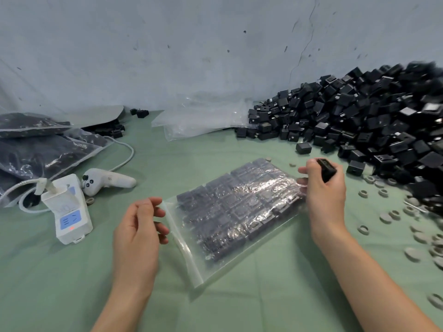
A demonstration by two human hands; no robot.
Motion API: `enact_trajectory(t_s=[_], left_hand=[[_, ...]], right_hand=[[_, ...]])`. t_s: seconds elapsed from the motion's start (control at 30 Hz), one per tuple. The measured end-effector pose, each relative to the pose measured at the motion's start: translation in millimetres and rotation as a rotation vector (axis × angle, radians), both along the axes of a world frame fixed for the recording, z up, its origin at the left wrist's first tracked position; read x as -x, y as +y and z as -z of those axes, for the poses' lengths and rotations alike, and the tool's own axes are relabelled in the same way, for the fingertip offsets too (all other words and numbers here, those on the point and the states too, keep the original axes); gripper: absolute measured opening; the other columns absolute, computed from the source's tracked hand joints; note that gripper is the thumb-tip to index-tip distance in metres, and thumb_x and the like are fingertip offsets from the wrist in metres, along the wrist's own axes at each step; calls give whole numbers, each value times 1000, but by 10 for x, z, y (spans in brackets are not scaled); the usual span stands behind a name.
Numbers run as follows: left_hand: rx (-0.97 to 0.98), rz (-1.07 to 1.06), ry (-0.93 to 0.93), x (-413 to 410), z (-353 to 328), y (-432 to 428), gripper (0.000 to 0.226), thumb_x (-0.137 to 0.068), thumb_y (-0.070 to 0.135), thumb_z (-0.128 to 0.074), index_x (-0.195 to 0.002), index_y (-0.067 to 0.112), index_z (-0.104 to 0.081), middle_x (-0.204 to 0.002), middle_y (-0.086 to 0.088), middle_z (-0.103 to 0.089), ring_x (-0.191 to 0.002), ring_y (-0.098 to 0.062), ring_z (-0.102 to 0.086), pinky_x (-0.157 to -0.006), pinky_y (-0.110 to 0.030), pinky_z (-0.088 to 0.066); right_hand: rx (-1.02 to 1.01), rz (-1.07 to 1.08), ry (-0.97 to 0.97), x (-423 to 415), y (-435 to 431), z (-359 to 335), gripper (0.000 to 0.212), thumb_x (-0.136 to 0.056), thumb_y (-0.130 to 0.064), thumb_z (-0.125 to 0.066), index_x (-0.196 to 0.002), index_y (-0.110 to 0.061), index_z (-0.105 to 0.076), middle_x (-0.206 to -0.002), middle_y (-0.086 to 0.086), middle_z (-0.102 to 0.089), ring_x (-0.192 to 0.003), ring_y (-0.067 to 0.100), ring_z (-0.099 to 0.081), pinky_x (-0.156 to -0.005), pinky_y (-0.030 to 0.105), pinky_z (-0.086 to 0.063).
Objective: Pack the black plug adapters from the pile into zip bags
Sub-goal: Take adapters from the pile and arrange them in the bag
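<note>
Centrally on green cloth (239,307): zip bag (230,212), packed with black rows. Right hand (323,192) gripping one adapter (326,170) at bag's far-right end, with pile (359,121) heaped far right. Left hand (139,233) curled at near-left zip edge; grip impossible to tell.

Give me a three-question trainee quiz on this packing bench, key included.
1. Multiple choice: the right hand grips A) a grey ring, B) a black plug adapter, C) the white controller.
2. True or false: the zip bag between the hands is empty.
3. Fill in: the loose pile lies on the person's ____ side.
Key: 1 B; 2 false, it holds rows of adapters; 3 right.
</note>
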State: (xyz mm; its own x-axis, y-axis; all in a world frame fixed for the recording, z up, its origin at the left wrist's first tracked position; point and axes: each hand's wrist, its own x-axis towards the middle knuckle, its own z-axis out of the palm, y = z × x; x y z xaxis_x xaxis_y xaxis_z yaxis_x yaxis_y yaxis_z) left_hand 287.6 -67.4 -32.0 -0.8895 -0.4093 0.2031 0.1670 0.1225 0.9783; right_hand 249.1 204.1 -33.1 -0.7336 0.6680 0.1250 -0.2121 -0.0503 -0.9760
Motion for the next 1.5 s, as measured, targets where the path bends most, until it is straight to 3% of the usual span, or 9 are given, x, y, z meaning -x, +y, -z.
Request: enact_trajectory(t_s=[0.13, 0.23, 0.37, 0.57, 0.77, 0.87, 1.2, 1.37, 1.5], left_hand=[[179, 98, 77, -13, -24, 282, 14, -101, 32, -49, -100, 34, -63, -86, 11, -67, -64, -7, -60, -63, -31, -51], [350, 185, 147, -14, -108, 627, 16, -92, 45, -50, -104, 44, -61, -90, 16, -66, -76, -6, -64, -64, -15, -50], [498, 415, 236, 203, -238, 1395, 15, -98, 32, -54, -106, 45, -56, -98, 19, -59, -83, -2, -61, -66, -9, -46], [889, 765, 159, 900, -214, 2697, 51, -95, 37, -56, -142, 31, -37, -140, 5, -36, -112, -20, -56, -98, -43, -47], [1263, 861, 121, 1443, -78, 3492, 68, -94, 44, -54, -153, 28, -23, -159, -11, -16, -140, -36, -31, -110, -47, -35], [1270, 868, 73, 1581, -60, 3726, 71, -92, 47, -53, -153, 29, -23, -160, -12, -13, -141, -37, -26, -114, -48, -30], [1133, 956, 92, 1652, 66, 4004, 61, -89, 70, -48, -142, 40, -39, -163, -8, -11, -152, -31, 3, -122, -54, -9], [1009, 971, 179, 1643, 137, 3974, 34, -94, 46, -50, -127, 37, -49, -158, -9, -21, -150, -19, -9, -114, -43, -25], [1145, 895, 244, 1673, 151, 3903, 33, -93, 43, -47, -125, 35, -50, -145, -3, -36, -137, -28, -27, -110, -46, -35]], right_hand=[[196, 60, -81, 34, 306, 0, 22, -93, -15, -58, -111, -26, -54, -99, -3, -60, -77, 6, -63, -65, 22, -49], [359, 89, -111, 60, 558, -14, 25, -92, -8, -56, -115, -18, -54, -92, 0, -58, -78, 11, -61, -71, 25, -50], [637, 134, -128, 81, 896, -60, 8, -93, -3, -52, -93, -11, -54, -98, 5, -59, -87, 17, -64, -73, 25, -54], [811, 249, -96, 141, 1173, -65, 15, -94, -14, -51, -108, -7, -51, -98, 4, -58, -95, 21, -64, -80, 30, -50], [894, 240, -83, 225, 1294, -49, 1, -91, -8, -50, -91, -9, -50, -89, 6, -55, -75, 21, -60, -86, 34, -54], [930, 192, -63, 218, 1414, -83, 5, -93, -9, -48, -91, -13, -48, -86, 7, -56, -79, 22, -58, -106, 41, -45], [993, 100, -56, 137, 1621, -99, 11, -96, -13, -51, -87, -14, -57, -91, 8, -65, -94, 23, -66, -101, 39, -49], [1010, 91, -52, 119, 1646, -98, 12, -96, -12, -50, -85, -13, -54, -106, 12, -67, -103, 25, -66, -101, 39, -48], [1004, 85, -71, 123, 1658, -101, 6, -95, -12, -51, -92, -11, -56, -106, 14, -69, -99, 26, -68, -103, 41, -49]])
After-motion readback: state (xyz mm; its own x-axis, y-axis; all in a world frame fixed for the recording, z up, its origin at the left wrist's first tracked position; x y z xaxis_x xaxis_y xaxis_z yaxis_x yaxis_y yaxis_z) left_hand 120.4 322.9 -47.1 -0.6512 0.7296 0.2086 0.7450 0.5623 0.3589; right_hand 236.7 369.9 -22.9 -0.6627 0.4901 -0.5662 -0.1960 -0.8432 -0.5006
